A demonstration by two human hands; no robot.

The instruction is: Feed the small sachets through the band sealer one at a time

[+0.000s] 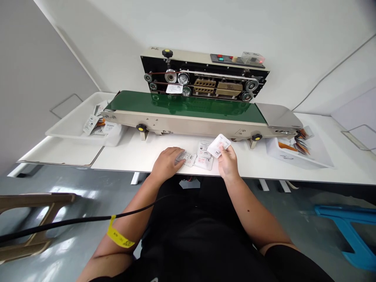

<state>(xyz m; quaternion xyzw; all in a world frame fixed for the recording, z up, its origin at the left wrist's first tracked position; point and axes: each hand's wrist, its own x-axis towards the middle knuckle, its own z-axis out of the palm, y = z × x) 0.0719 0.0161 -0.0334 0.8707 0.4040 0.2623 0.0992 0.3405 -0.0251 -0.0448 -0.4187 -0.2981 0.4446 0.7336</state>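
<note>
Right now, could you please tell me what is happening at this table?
A person's right hand holds up a white packet, while the left hand lies over another packet on the white table. A few more packets lie between the hands. Behind, a machine with a green belt has one packet by its rollers. A left bin and a right bin hold packets.

A white table [126, 154] is backed by a pale wall [123, 23], along which a thin cable [331, 73] is run. Light is mirrored in the glossy grey floor [110, 184]. 2 furnishings are partly seen: a brown frame [35, 199] at left, a blue frame [350, 235] at right.
</note>
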